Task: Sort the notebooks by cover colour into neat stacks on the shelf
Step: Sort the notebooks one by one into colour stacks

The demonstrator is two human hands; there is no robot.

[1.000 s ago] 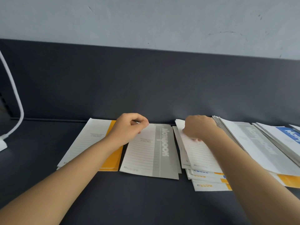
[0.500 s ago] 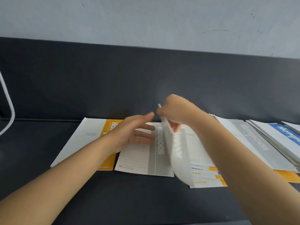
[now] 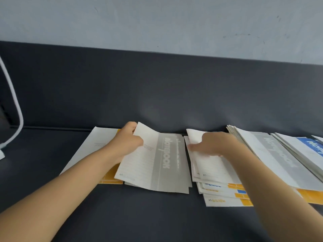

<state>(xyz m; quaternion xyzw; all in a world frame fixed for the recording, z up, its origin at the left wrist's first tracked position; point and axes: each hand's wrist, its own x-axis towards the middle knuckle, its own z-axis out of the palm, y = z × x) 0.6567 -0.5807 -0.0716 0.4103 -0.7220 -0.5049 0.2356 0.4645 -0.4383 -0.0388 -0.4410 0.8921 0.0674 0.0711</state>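
A grey-banded notebook (image 3: 157,163) lies on top of the grey stack in the middle of the dark shelf (image 3: 139,215). My left hand (image 3: 127,142) grips its far left corner, which is lifted a little. To the left, a yellow notebook (image 3: 94,149) lies flat, partly under my left arm. My right hand (image 3: 213,145) rests with relaxed fingers on the mixed pile (image 3: 220,189) of grey, blue and yellow notebooks. Further right, a fanned heap has a grey notebook (image 3: 272,154) and a blue notebook (image 3: 312,145) on top.
The shelf's dark back panel (image 3: 157,88) rises right behind the notebooks. A white curved tube (image 3: 15,105) stands at the far left edge. The front strip of the shelf is bare dark surface.
My right hand carried a grey notebook from the mixed pile over to the grey stack, then went back to the pile. My left hand now grips that notebook's far left corner.
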